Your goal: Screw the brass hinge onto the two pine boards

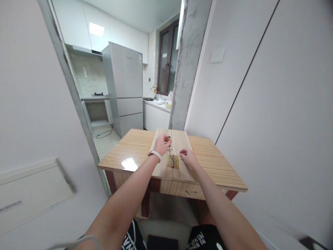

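Observation:
My left hand (pixel 161 144), with a light watch on its wrist, grips a screwdriver (pixel 169 139) that has a yellow and black handle. The shaft points down to the left leaf of a brass hinge (pixel 173 161), which lies open across the seam between two pale wooden boards (pixel 179 139). Beside the hinge's right leaf, my right hand (pixel 187 157) is closed in a pinch just above the right board. A thin, small thing shows at its fingertips, too small to name. A few tiny pieces lie on the boards near the screwdriver shaft.
The boards rest on a striped wooden desk (pixel 213 156) with a drawer (pixel 179 188) in front. White walls stand close on both sides. Beyond the desk are a grey fridge (pixel 127 76), a sink counter (pixel 157 114) and a window (pixel 168 59).

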The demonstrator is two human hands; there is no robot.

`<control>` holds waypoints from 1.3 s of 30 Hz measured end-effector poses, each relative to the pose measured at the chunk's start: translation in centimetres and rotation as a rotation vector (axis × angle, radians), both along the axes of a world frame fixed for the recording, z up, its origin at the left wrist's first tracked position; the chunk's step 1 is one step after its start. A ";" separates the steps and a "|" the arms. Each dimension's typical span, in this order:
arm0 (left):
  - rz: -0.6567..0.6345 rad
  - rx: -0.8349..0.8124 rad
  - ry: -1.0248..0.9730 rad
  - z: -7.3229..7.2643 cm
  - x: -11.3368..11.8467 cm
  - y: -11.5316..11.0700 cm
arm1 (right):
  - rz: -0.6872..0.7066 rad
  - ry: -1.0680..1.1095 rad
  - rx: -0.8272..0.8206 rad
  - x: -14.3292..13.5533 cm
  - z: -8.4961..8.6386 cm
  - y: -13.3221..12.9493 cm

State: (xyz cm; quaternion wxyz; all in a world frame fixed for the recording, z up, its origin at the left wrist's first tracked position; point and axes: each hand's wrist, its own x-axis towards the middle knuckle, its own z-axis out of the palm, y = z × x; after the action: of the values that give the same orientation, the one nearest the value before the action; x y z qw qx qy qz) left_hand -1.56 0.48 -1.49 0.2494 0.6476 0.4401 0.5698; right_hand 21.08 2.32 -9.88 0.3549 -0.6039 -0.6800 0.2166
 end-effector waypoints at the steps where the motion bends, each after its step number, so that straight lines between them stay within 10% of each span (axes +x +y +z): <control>1: -0.015 -0.006 -0.005 -0.1 0.0 -0.1 | -0.016 0.054 0.008 0.0 -0.5 -0.3; 15: 0.036 0.038 0.166 1.9 0.7 -1.7 | 0.011 0.180 0.132 -0.9 -2.2 -2.8; 26: -0.231 -0.165 0.694 -5.5 0.7 -3.5 | -0.017 0.048 0.159 -0.8 -2.1 -2.9; 39: -0.243 -0.185 0.664 -6.3 1.0 -4.0 | 0.000 -0.036 0.214 -1.0 -1.9 -3.1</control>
State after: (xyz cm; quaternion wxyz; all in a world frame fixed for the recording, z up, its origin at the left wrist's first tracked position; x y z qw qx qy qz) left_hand -0.53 -3.52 -7.83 0.2164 0.8197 0.4665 0.2522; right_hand 20.10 -0.77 -11.73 0.4052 -0.5661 -0.7056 0.1318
